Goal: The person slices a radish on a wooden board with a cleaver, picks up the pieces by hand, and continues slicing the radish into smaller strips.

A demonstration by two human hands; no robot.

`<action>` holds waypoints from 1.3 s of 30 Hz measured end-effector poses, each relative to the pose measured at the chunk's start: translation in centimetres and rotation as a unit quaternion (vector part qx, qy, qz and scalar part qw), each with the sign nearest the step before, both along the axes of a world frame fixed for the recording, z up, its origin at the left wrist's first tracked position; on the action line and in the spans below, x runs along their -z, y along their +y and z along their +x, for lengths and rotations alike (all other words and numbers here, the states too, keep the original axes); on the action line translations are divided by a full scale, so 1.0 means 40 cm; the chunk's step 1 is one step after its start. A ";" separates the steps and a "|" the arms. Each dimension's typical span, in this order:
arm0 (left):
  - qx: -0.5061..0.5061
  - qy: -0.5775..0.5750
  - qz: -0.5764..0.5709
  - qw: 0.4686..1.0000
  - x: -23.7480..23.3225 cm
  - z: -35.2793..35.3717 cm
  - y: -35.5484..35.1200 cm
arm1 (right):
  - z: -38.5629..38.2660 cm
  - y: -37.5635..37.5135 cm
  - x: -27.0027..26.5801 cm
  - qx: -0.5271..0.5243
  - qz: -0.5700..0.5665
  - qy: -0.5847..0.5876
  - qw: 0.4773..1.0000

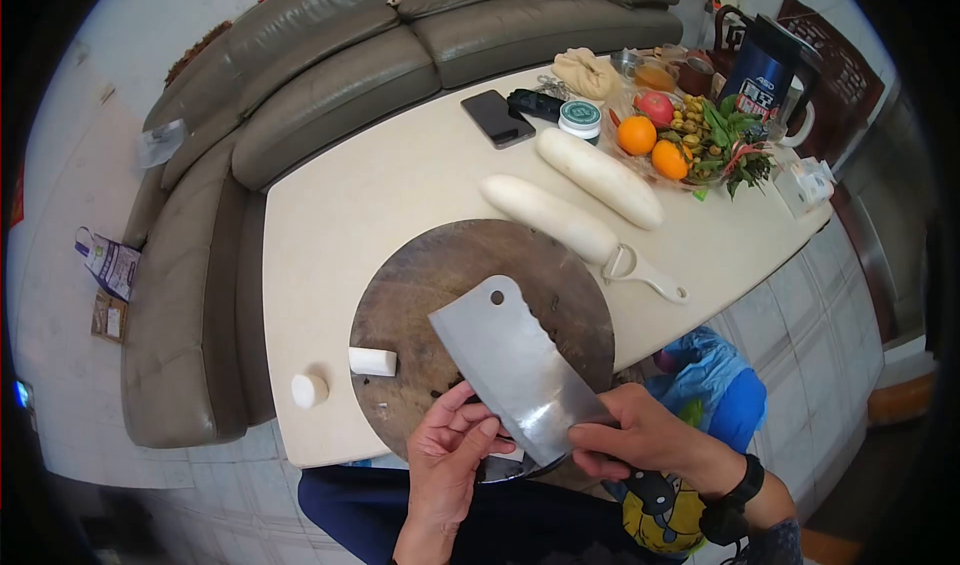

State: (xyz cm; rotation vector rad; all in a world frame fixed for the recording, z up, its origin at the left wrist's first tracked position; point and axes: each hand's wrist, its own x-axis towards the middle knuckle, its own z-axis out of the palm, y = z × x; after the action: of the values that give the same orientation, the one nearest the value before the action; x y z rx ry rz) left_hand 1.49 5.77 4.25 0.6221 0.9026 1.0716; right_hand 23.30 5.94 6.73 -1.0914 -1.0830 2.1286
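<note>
My right hand [640,430] grips a broad metal cleaver [512,355] at its handle end. The blade is tilted over the round wooden chopping board [400,285], with its holed corner pointing away from me. At the blade's lower left edge is my left hand [452,455], fingers curled and thumb against the metal. Some of its fingertips are partly hidden. A short white cut piece [373,362], apparently radish, lies on the board's left side. Another white piece [309,391] is on the table left of the board. Dark bits are scattered on the wood.
Two peeled white radishes [550,215] lie beyond the board, with a white peeler [648,271] to their right. Farther back are a phone [497,119], a lidded jar [580,118], oranges [637,135] in a fruit bowl, and a blue jug [765,70]. A blue plastic bag [735,385] hangs at right.
</note>
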 end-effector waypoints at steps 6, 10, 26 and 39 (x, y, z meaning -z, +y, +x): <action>-0.190 0.405 0.259 0.856 0.034 -0.012 -0.024 | 0.026 -0.026 -0.072 0.002 0.195 -0.320 0.927; -0.091 0.545 0.498 0.668 0.077 -0.032 -0.082 | 0.009 -0.071 -0.100 -0.091 0.357 -0.398 0.840; 0.022 0.634 0.461 0.621 0.196 -0.056 -0.204 | -0.005 -0.111 -0.101 -0.254 0.431 -0.426 0.753; 0.145 0.541 0.312 0.767 0.298 -0.098 -0.274 | -0.002 -0.080 -0.118 -0.289 0.478 -0.420 0.715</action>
State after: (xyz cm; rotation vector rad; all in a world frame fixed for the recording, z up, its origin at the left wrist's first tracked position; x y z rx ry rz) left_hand -2.42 -5.20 -7.68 2.0086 1.3474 0.6389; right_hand 23.23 2.74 11.45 -1.2069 -2.8103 0.8755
